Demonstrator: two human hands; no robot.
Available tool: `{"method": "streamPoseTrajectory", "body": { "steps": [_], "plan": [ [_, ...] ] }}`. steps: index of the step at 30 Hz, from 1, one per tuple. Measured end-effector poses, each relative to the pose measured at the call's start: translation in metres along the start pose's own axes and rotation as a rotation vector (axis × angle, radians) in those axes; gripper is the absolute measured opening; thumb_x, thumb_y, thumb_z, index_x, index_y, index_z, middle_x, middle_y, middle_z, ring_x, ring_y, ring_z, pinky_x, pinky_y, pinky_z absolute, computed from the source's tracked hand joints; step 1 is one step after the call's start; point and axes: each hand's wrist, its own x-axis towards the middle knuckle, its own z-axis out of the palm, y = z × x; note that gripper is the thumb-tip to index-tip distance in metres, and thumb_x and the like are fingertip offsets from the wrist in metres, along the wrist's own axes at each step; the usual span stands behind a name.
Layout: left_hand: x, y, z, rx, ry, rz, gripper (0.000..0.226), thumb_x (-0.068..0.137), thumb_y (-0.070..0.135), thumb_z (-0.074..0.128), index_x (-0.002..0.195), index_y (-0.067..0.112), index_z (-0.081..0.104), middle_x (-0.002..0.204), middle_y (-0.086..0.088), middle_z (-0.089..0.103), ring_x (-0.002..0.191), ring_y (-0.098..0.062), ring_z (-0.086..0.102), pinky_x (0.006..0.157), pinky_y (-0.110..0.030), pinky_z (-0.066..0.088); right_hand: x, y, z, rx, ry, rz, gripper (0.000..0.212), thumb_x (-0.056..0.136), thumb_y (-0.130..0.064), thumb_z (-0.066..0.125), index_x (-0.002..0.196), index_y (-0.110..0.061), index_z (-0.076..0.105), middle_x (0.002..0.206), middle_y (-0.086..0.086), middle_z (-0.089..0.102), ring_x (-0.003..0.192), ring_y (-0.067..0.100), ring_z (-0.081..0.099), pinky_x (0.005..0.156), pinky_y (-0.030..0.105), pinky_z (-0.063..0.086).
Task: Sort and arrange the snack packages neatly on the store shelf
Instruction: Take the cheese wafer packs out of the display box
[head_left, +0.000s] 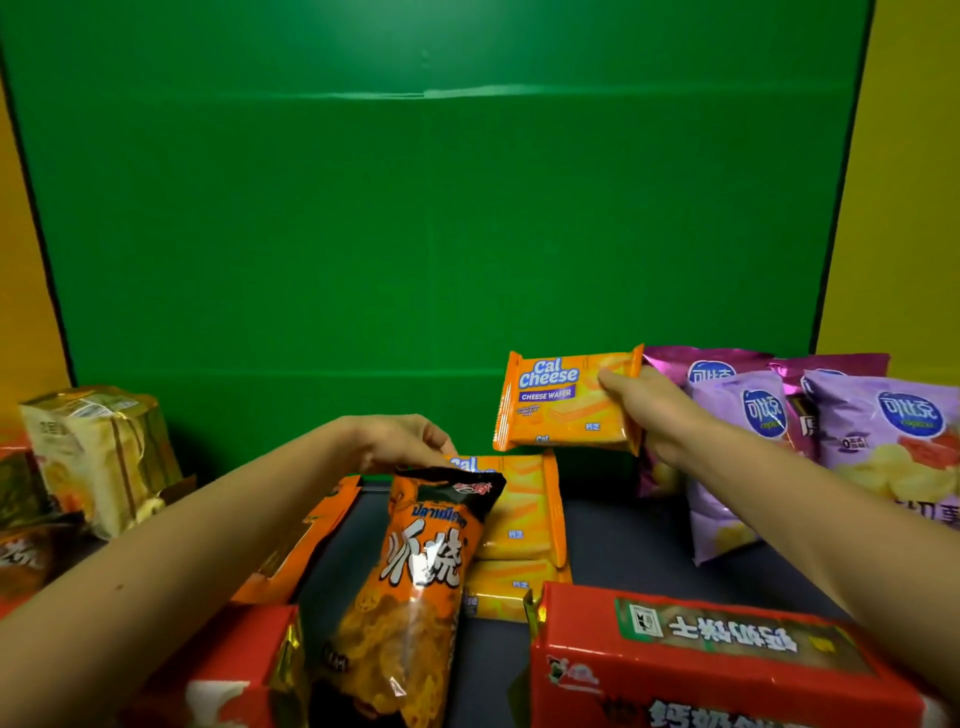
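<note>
Green back panel filling most of the view, rising behind the wafer stack. Yellow wall high up and far right of the stack, with a sliver far left too. Dark shelf under the stack, bare just right of it. Red biscuit box lying flat in front and to the right of the stack, nearest the camera, top print upside down. Purple crisp bags, several, leaning together well right of the stack. Second red pack in front and to the left of the stack, cut by the frame edge. Orange-and-black snack bag standing tilted at the stack's left side, overlapping its near corner. Gold-wrapped pack upright, well left of the stack. Flat orange pack just left of the stack.

Stack itself: orange Cal Cheese packs lying flat and overlapped, mid-shelf. Lifted wafer pack, same kind, in the air above and slightly right of the stack, upright, label toward the camera. Right hand gripping that pack's right edge, thumb across the front, fingers behind. Left hand at the stack's far left corner, fingers curled downward at the snack bag's top edge; cannot tell whether pinching or only touching.
</note>
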Motion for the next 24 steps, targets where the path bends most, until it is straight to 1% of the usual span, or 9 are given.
{"method": "streamPoseTrajectory", "body": {
  "steps": [4,6,10,13,15,16,18,20,24],
  "plan": [
    [0.006,-0.004,-0.004,-0.017,-0.09,0.015,0.007,0.08,0.011,0.065,0.085,0.007,0.065,0.066,0.004,0.072,0.057,-0.006,0.067,0.057,-0.018,0.055,0.005,0.007,0.017,-0.027,-0.048,0.029,0.037,0.094,-0.014,0.047,0.125,0.006,0.047,0.118,0.024,0.062,0.048,0.01,0.061,0.044,0.021,0.051],
    [0.009,-0.002,-0.004,-0.004,-0.112,-0.009,0.006,0.08,0.011,0.064,0.084,0.007,0.067,0.066,0.004,0.072,0.056,-0.006,0.066,0.058,-0.019,0.056,0.009,0.011,0.023,-0.034,-0.07,0.039,0.037,0.094,-0.014,0.047,0.125,0.006,0.046,0.118,0.025,0.062,0.054,0.013,0.062,0.047,0.023,0.052],
    [0.012,0.001,0.001,0.081,-0.173,-0.102,0.01,0.085,0.012,0.061,0.081,0.008,0.069,0.061,0.005,0.071,0.052,-0.005,0.065,0.057,-0.019,0.055,0.015,0.021,0.035,-0.085,-0.099,0.075,0.036,0.093,-0.016,0.048,0.123,0.005,0.047,0.116,0.025,0.062,0.068,0.019,0.059,0.065,0.032,0.052],
    [0.012,0.005,0.004,0.252,-0.178,-0.174,0.012,0.088,0.016,0.059,0.08,0.009,0.067,0.057,0.007,0.068,0.048,-0.003,0.062,0.055,-0.015,0.053,0.014,0.03,0.042,-0.139,-0.129,0.109,0.02,0.092,-0.012,0.043,0.099,0.002,0.055,0.09,0.019,0.064,0.063,0.018,0.055,0.057,0.027,0.05],
    [0.011,0.008,0.004,0.326,-0.173,-0.208,0.01,0.086,0.014,0.059,0.082,0.008,0.065,0.059,0.006,0.066,0.047,-0.003,0.06,0.052,-0.015,0.052,0.012,0.034,0.046,-0.165,-0.133,0.148,0.018,0.092,-0.01,0.038,0.078,-0.008,0.049,0.071,0.009,0.055,0.059,0.017,0.052,0.05,0.023,0.046],
    [0.01,0.008,0.004,0.336,-0.162,-0.222,0.008,0.086,0.013,0.059,0.083,0.006,0.063,0.059,0.005,0.065,0.046,-0.003,0.06,0.05,-0.014,0.051,0.012,0.037,0.047,-0.183,-0.136,0.159,0.02,0.092,-0.011,0.037,0.074,-0.011,0.047,0.069,0.008,0.053,0.06,0.017,0.053,0.052,0.024,0.046],
    [0.009,0.01,0.004,0.32,-0.136,-0.233,0.009,0.086,0.013,0.059,0.082,0.005,0.062,0.061,0.002,0.064,0.044,-0.003,0.059,0.047,-0.014,0.049,0.013,0.043,0.048,-0.241,-0.143,0.146,0.021,0.092,-0.014,0.04,0.075,-0.01,0.052,0.081,0.014,0.062,0.073,0.025,0.061,0.069,0.033,0.053],
    [0.008,0.012,0.003,0.3,-0.104,-0.222,0.015,0.086,0.019,0.061,0.076,0.008,0.062,0.061,0.003,0.065,0.046,-0.004,0.061,0.048,-0.015,0.05,0.016,0.048,0.048,-0.378,-0.151,0.117,0.024,0.091,-0.021,0.045,0.092,-0.004,0.061,0.106,0.02,0.066,0.098,0.034,0.063,0.089,0.044,0.051],
    [0.001,0.015,0.003,0.324,-0.08,-0.22,0.022,0.086,0.034,0.06,0.075,0.015,0.062,0.069,0.002,0.065,0.051,-0.006,0.061,0.052,-0.017,0.051,0.016,0.051,0.046,-0.539,-0.112,0.092,0.044,0.089,-0.028,0.054,0.121,0.003,0.051,0.124,0.021,0.058,0.113,0.034,0.056,0.094,0.038,0.047]
  ]
}}
